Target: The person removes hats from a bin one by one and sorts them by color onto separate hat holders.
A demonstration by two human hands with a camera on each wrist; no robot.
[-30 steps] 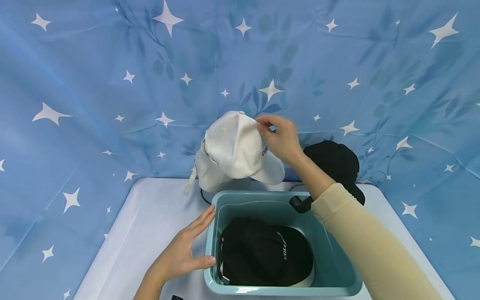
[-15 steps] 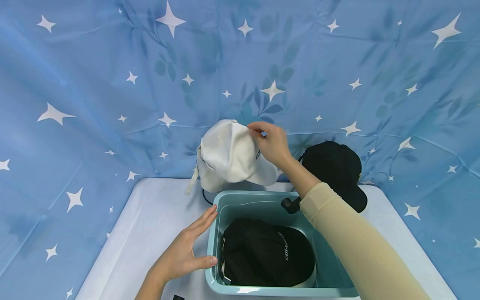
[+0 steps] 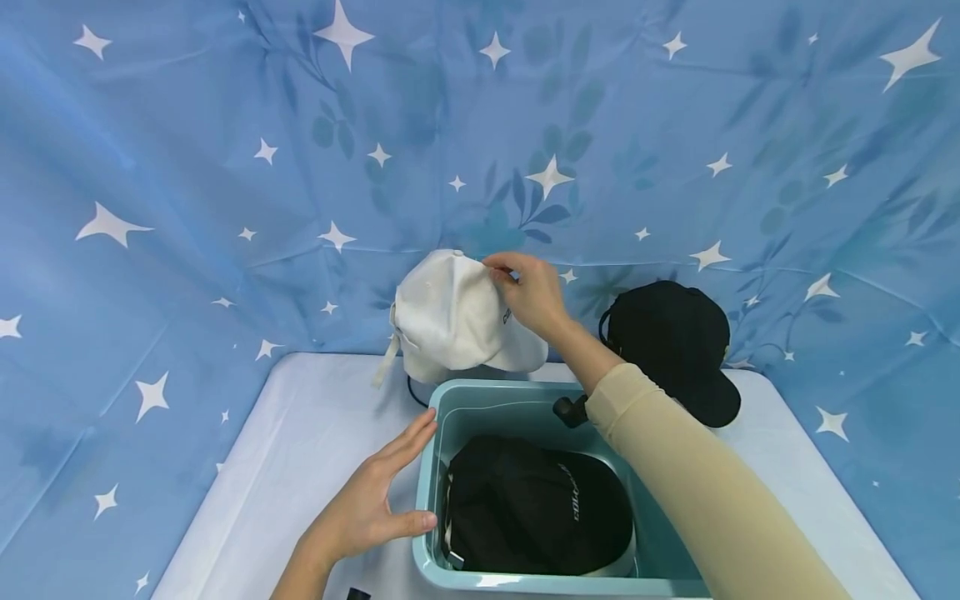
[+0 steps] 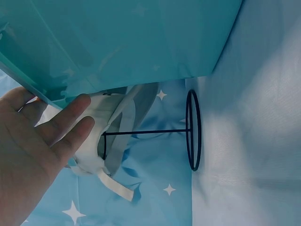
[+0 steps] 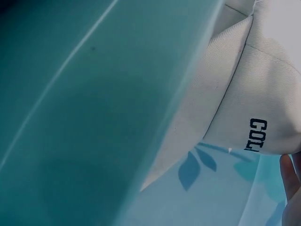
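My right hand pinches the front of the crown of a white cap behind the bin, near its dark lettering. More white cloth shows beneath the cap's rear edge, and a strap dangles there. In the left wrist view, a thin black wire stand with a ring base runs up into the white cap. My left hand is spread along the left side of the teal bin, fingertips and thumb at its rim. Inside the bin lies a black cap with white lettering, over something white.
Another black cap stands at the back right, partly behind my right forearm. A white-covered table carries the bin. Blue star-patterned cloth hangs close behind the table and along both sides.
My right hand has moved down and to the left, lowering the white cap's crown over the white cloth beneath. The left hand has stayed at the bin.
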